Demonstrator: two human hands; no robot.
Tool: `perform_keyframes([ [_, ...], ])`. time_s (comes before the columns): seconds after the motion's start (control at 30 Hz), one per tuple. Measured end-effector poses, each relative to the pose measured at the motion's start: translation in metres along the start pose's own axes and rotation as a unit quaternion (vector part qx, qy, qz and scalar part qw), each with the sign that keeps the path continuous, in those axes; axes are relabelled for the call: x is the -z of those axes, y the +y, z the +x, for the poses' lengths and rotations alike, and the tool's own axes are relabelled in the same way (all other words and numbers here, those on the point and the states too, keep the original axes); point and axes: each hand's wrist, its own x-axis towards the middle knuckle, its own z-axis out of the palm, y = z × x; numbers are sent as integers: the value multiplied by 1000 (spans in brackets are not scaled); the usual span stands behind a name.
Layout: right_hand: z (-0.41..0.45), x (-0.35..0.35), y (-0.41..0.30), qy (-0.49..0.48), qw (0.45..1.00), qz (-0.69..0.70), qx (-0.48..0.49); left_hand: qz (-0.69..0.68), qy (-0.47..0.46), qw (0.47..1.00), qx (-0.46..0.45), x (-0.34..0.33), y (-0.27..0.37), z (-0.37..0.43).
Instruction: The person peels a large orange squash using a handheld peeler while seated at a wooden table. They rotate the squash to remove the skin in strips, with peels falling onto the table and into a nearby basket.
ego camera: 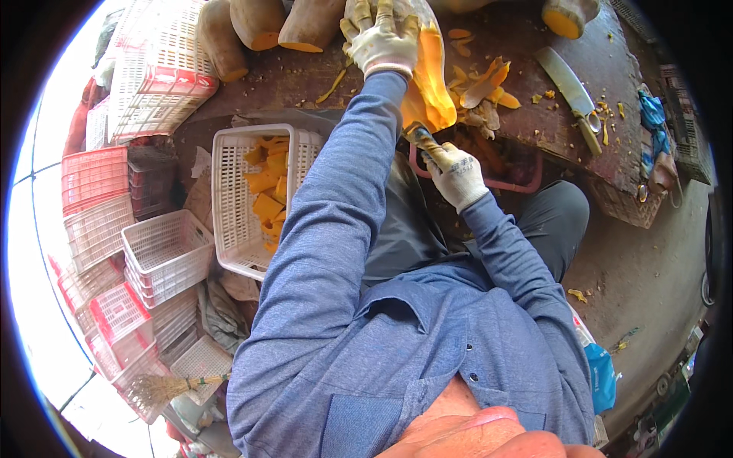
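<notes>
My left hand, in a stained white work glove, lies spread on top of a large pumpkin, pressing on it. The pumpkin's near right side is peeled to orange flesh; pale rind is left on its upper part. My right hand, gloved too, grips the handle of a tool at the pumpkin's near end; its working end is mostly hidden, so its kind is unclear. Orange and tan peelings are heaped on the table to the right. Farther right lies a broad-bladed cleaver.
A white plastic crate with orange pumpkin pieces stands left of my legs. A pink basket is under the table edge. Cut pumpkins line the far side. Stacked crates and a straw broom are at left.
</notes>
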Motion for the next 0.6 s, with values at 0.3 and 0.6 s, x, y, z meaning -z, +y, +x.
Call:
perform_keyframes([
  [0.3,-69,5,27,7,996,64,-68,-1,-9,1000,19,10,3,-2],
  [0.6,-82,1,64,-43,984,75,-155,-16,-1,1000,14,-9,-5,3],
])
